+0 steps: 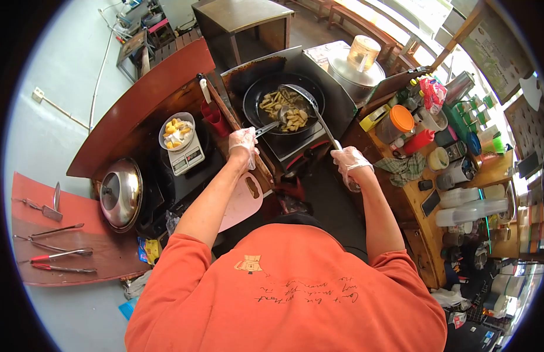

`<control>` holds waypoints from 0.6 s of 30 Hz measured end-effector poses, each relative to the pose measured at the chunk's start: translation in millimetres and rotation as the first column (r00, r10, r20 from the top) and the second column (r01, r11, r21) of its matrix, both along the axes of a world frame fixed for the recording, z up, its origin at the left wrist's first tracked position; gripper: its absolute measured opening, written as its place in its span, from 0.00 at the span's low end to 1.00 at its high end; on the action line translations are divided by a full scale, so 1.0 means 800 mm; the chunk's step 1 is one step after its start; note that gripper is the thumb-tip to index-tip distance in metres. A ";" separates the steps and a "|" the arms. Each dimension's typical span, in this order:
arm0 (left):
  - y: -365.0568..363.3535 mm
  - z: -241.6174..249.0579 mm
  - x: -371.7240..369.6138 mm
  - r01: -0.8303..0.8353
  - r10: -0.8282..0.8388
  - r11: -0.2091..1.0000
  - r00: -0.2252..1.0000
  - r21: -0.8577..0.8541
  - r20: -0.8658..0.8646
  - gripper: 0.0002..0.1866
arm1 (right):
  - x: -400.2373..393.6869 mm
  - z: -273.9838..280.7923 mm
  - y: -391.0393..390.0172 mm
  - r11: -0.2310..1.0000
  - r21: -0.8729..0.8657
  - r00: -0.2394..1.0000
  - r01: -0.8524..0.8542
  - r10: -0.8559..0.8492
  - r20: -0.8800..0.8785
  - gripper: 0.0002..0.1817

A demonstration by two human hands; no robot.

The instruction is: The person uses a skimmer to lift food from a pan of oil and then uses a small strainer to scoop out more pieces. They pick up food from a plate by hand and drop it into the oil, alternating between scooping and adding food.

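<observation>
Our fingers (244,136), in thin clear gloves, are curled shut on both sides; the left hand (244,144) grips the handle of a spoon (271,124), the right hand (349,163) the long handle of a strainer (304,97); both tools reach forward into a black wok (254,105) on the stove (319,126), among pale fried strips (285,110); the spoon's bowl lies in the strips, the strainer's round head just behind them at the wok's far side; we wear an orange shirt (284,287) with bare forearms; left of the wok, a bowl of yellow pieces (176,132) sits on a small white scale (187,158); further left lies a steel lid (120,192); tongs (61,255) rest on a red board at far left; right of the stove, a wooden counter (421,220) holds jars, among them an orange-lidded tub (396,122).
</observation>
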State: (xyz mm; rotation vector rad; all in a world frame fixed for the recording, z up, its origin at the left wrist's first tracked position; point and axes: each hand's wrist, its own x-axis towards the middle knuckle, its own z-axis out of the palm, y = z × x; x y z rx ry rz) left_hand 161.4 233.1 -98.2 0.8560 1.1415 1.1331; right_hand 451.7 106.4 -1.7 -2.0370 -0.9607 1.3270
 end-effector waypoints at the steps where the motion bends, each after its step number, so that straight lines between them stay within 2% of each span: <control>1: 0.003 -0.002 -0.006 0.007 -0.007 1.000 1.000 0.002 0.003 0.10 | -0.006 0.001 -0.002 1.000 0.013 1.000 0.010 -0.010 0.013 0.14; 3: 0.013 -0.006 -0.017 0.020 -0.020 1.000 1.000 -0.013 0.002 0.09 | -0.017 0.010 -0.006 1.000 0.005 1.000 0.021 -0.021 0.013 0.14; 4: 0.016 -0.010 -0.021 -0.009 0.010 1.000 0.997 -0.004 0.073 0.09 | -0.023 0.014 -0.010 1.000 -0.006 1.000 0.025 -0.025 0.010 0.14; 5: 0.017 -0.016 -0.023 0.004 -0.004 1.000 0.997 -0.004 0.074 0.09 | -0.028 0.014 -0.013 0.999 -0.006 0.999 0.039 -0.039 0.011 0.14; 7: 0.010 -0.005 -0.024 0.091 -0.092 0.996 0.985 0.015 0.148 0.09 | -0.039 0.014 -0.018 0.998 0.015 0.997 0.062 -0.061 -0.054 0.15; 9: 0.008 -0.005 -0.020 0.065 -0.062 0.997 0.993 -0.028 0.104 0.10 | -0.049 0.008 -0.019 0.996 0.034 0.997 0.077 -0.076 -0.035 0.15; 11: 0.013 -0.013 -0.026 0.108 -0.102 0.994 0.981 -0.028 0.167 0.09 | -0.054 0.002 -0.022 0.994 0.049 0.995 0.096 -0.095 -0.015 0.15; 12: 0.019 -0.012 -0.031 0.126 -0.107 0.984 0.984 -0.129 0.144 0.09 | -0.055 0.001 -0.023 0.994 0.055 0.995 0.095 -0.094 -0.022 0.15; 15: 0.014 -0.020 -0.025 0.179 -0.169 0.982 0.976 -0.063 0.138 0.09 | -0.064 0.001 -0.030 0.992 0.064 0.994 0.105 -0.103 -0.034 0.15; 16: 0.007 -0.013 -0.018 0.143 -0.117 0.984 0.969 -0.107 0.216 0.09 | -0.067 0.004 -0.031 0.991 0.069 0.993 0.110 -0.108 -0.038 0.15; 17: 0.003 -0.005 -0.009 0.116 -0.100 0.988 0.984 -0.104 0.147 0.07 | -0.069 0.002 -0.031 0.991 0.072 0.994 0.110 -0.108 -0.035 0.15; 18: 0.002 -0.006 -0.011 0.120 -0.099 0.988 0.976 -0.101 0.194 0.09 | -0.070 -0.001 -0.030 0.989 0.077 0.991 0.125 -0.121 -0.051 0.15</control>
